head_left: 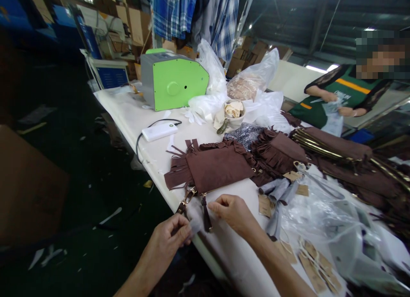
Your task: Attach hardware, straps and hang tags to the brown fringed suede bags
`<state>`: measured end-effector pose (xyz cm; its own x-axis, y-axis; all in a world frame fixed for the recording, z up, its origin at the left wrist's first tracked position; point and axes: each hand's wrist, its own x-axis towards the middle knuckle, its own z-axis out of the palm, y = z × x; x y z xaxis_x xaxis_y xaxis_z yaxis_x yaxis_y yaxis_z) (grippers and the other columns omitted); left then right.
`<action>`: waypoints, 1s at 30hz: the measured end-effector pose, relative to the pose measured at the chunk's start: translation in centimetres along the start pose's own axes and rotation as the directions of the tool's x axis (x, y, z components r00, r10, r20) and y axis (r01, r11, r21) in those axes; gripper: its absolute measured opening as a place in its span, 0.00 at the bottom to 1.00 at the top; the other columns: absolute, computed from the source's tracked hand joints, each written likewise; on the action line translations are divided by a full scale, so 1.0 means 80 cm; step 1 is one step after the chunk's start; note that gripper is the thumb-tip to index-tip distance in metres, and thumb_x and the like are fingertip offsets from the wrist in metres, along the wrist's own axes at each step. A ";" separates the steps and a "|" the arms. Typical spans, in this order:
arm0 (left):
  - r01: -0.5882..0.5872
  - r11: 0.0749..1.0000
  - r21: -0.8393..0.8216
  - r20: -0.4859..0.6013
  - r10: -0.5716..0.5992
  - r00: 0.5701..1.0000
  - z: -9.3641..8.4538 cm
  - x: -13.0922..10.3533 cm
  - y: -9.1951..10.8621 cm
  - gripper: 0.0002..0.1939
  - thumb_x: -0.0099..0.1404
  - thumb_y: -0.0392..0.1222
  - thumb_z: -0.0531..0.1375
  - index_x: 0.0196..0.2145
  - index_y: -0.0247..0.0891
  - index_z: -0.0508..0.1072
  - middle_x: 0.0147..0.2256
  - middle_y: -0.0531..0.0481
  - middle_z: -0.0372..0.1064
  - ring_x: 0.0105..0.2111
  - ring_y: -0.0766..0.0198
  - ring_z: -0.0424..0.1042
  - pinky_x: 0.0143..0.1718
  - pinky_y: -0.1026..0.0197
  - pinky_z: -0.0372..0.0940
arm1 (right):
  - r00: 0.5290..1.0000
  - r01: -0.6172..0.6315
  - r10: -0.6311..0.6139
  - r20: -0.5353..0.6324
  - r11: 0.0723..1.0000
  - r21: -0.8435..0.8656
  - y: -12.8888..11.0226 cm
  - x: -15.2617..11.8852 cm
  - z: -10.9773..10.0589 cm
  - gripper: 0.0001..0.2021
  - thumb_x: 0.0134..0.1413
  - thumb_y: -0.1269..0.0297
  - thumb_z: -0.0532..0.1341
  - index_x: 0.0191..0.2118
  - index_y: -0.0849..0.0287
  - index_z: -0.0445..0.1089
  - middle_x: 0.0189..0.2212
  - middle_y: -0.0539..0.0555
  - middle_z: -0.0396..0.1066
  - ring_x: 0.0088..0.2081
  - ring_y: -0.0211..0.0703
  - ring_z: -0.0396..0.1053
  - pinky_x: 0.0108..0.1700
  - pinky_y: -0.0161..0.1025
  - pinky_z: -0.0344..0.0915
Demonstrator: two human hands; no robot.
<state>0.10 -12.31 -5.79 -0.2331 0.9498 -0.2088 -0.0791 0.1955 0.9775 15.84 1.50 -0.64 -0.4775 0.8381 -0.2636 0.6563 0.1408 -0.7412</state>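
Observation:
A brown fringed bag [221, 167] lies at the edge of the white table, its fringe spread to the left. A dark tassel zipper pull [206, 214] and a strap with a gold clasp [186, 199] hang from its near side. My left hand [171, 235] is closed in a pinch on a thin translucent piece of plastic [195, 220], just below the strap. Beside the tassel, my right hand [232, 211] has thumb and forefinger pinched together; what they hold, if anything, is too small to tell.
Behind the bag are a green and grey machine [179, 81], a white power bank [159, 130] with a black cable, and plastic bags [253, 81]. More brown bags [336, 145], cardboard tags [315, 267] and clear wrapping [320, 203] cover the right side. A person in a green apron [349, 92] stands across.

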 end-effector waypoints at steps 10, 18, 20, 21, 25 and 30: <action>-0.048 0.999 0.021 -0.172 0.051 0.984 -0.010 -0.010 0.010 0.21 0.60 0.59 0.60 0.25 0.38 0.72 0.24 0.52 0.69 0.28 0.62 0.68 0.32 0.64 0.63 | 0.966 -0.138 0.123 0.228 0.989 0.047 -0.015 0.011 0.021 0.12 0.38 0.62 0.65 0.17 0.57 0.61 0.12 0.42 0.57 0.15 0.31 0.50 0.17 0.32 0.43; -0.060 0.998 -0.014 -0.233 0.056 0.971 -0.034 -0.025 -0.001 0.20 0.59 0.59 0.61 0.28 0.38 0.74 0.26 0.51 0.72 0.29 0.61 0.70 0.32 0.64 0.65 | 0.836 -0.463 0.074 0.543 0.626 0.628 -0.026 -0.014 0.039 0.26 0.32 0.49 0.75 0.27 0.56 0.59 0.12 0.39 0.58 0.11 0.25 0.42 0.13 0.28 0.36; -0.062 0.998 0.020 -0.248 0.065 0.967 -0.039 -0.028 -0.003 0.20 0.60 0.59 0.61 0.28 0.38 0.75 0.26 0.50 0.72 0.29 0.61 0.70 0.32 0.64 0.64 | 0.837 -0.471 0.046 0.545 0.567 0.676 -0.033 -0.017 0.045 0.27 0.31 0.49 0.76 0.28 0.56 0.59 0.11 0.37 0.53 0.12 0.24 0.38 0.13 0.28 0.33; -0.066 0.997 0.051 -0.255 0.077 0.964 -0.041 -0.028 -0.005 0.20 0.61 0.58 0.60 0.28 0.38 0.75 0.26 0.50 0.72 0.29 0.60 0.70 0.33 0.64 0.64 | 0.852 -0.452 0.035 0.522 0.550 0.702 -0.036 -0.018 0.048 0.28 0.30 0.49 0.76 0.28 0.56 0.59 0.11 0.37 0.52 0.12 0.24 0.38 0.13 0.28 0.33; -0.082 0.986 0.144 -0.265 0.119 0.957 -0.048 -0.031 -0.007 0.17 0.62 0.55 0.60 0.28 0.38 0.76 0.26 0.51 0.72 0.30 0.60 0.70 0.34 0.64 0.63 | 0.944 -0.284 0.010 0.330 0.534 0.796 -0.053 -0.019 0.058 0.28 0.29 0.46 0.76 0.27 0.57 0.60 0.11 0.38 0.55 0.11 0.24 0.41 0.13 0.28 0.37; -0.032 0.998 0.047 -0.244 0.042 0.969 -0.047 -0.035 -0.006 0.17 0.61 0.55 0.61 0.28 0.37 0.76 0.26 0.51 0.71 0.29 0.62 0.69 0.32 0.65 0.63 | 0.980 -0.163 -0.007 0.198 0.541 0.825 -0.062 -0.014 0.074 0.26 0.32 0.49 0.75 0.30 0.58 0.63 0.14 0.41 0.61 0.11 0.24 0.45 0.13 0.27 0.40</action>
<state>-2.83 -15.98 -5.79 -0.4659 0.8687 -0.1681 -0.0262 0.1764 0.9840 9.68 -3.27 -0.33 -0.5885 0.7162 -0.3751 -0.0490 -0.4948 -0.8677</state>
